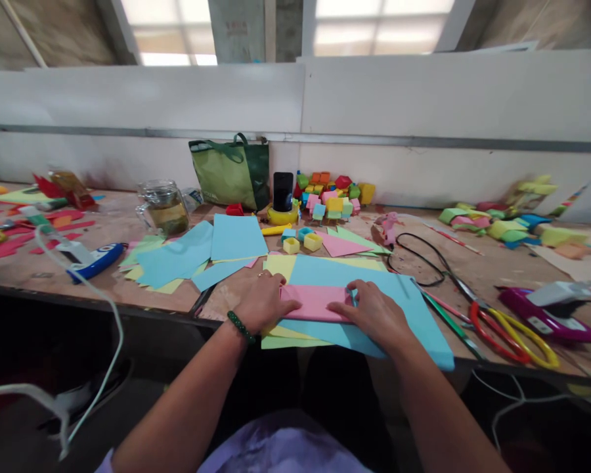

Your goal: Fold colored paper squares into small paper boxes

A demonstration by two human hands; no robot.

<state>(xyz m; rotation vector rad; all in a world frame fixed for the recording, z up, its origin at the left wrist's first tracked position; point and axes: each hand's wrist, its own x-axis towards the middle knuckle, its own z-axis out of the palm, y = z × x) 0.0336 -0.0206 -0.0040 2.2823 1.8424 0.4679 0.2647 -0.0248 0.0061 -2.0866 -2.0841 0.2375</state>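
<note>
A folded strip of pink paper (316, 302) lies across a large light blue sheet (414, 315) at the table's front edge. At its left end my left hand (261, 299) grips it, thumb on top and fingers curled at the far edge; a green bead bracelet circles the wrist. My right hand (377, 312) grips the right end, its thumb on the pink surface. A small blue bit shows beside the right fingers, too small to make out. Under the blue sheet, yellow and green paper edges stick out.
Scissors (512, 332), a green pen (453, 325) and a purple tool (542, 315) lie to the right. Behind are small yellow paper boxes (291, 246), a phone (283, 190) and a green bag (231, 172). Leftward are blue sheets (177, 256), a glass mug (163, 209) and a blue tool (97, 261).
</note>
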